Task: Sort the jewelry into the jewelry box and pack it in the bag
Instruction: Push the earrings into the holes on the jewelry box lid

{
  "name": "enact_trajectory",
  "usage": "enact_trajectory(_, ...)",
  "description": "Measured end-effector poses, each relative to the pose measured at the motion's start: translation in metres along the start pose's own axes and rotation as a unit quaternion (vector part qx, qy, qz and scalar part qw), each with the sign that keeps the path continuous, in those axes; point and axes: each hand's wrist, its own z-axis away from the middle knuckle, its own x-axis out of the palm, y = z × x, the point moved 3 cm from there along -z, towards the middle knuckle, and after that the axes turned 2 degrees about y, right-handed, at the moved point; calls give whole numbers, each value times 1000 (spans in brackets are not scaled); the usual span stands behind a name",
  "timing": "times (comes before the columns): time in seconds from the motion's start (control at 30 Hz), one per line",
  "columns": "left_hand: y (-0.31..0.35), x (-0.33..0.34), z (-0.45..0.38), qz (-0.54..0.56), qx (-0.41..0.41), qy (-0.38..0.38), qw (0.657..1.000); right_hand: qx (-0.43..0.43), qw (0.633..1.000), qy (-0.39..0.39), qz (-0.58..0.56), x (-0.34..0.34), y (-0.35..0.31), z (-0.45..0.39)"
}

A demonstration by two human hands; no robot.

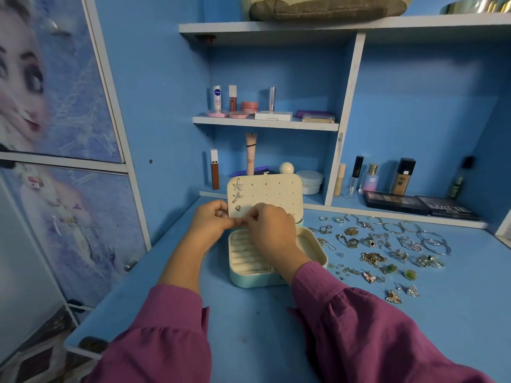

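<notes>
A pale blue jewelry box (250,281) stands open on the blue desk, its cream earring panel (276,193) raised upright. Two starfish earrings (237,190) and a small heart stud (237,208) are pinned on the panel's left side. My left hand (213,219) grips the panel's lower left edge. My right hand (269,226) pinches something tiny at the panel's bottom edge; the piece is hidden by my fingers. Loose jewelry (373,257) lies spread on the desk to the right of the box: rings, chains, bangles (431,239) and earrings.
Cosmetics line the shelves behind the box, with bottles (370,178) and dark makeup palettes (417,204) at the back right. A grey-green bag (326,8) sits on the top shelf. A cabinet with printed doors (55,134) stands at the left. The desk's front edge is near my sleeves.
</notes>
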Motion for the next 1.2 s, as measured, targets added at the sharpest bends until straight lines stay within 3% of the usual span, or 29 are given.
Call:
enact_trajectory(0.4, 10, 7, 6, -42, -11, 79, 996, 14, 999, 10, -51, -21, 16, 7)
enact_trajectory(0.83, 4, 1, 11, 12, -122, 54, 991, 45, 995, 23, -85, -81, 80, 23)
enact_trajectory(0.97, 4, 2, 14, 109, -175, 15, 978, 62, 991, -45, -113, -96, 100, 25)
enact_trajectory(1.2, -1, 1, 12, 194, -219, -29, 956, 44, 980, -190, -34, -114, 118, 29)
